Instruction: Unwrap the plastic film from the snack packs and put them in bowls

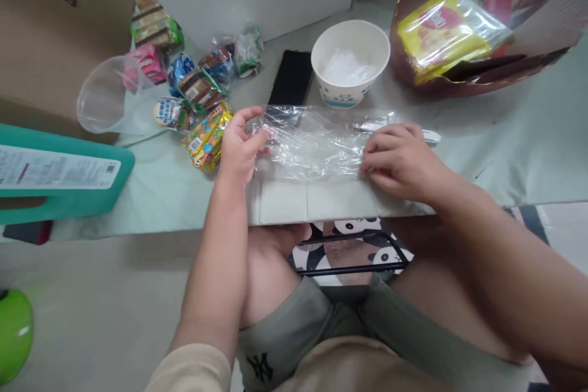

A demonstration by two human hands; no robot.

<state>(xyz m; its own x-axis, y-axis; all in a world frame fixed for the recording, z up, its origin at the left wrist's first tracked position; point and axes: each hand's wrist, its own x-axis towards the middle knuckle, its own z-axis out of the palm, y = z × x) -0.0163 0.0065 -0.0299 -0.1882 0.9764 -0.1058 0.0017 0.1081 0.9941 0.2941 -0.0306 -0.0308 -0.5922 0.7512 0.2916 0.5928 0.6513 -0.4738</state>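
A crinkled, clear plastic bag (316, 150) lies stretched flat along the near edge of the table. At its left end, the curled fingers and thumb of my left hand (241, 144) hold the film. My right hand (399, 159) has its fingers bent down onto the right end, gripping it, with the fingertips partly hidden. A slim white-handled tool (430, 136) pokes out beyond my right hand; part of it shows through the film. Just behind the bag stands a white paper cup (350, 82) with crumpled clear plastic inside. To the cup's left is a black phone (290, 76).
Several wrapped snacks (202, 89) are heaped left of the phone, near a clear plastic cup (103, 95) on its side. A brown basket (487, 82) with yellow packets stands at the right. A teal plastic holder (122, 165) and a cardboard box (55, 43) are at the left.
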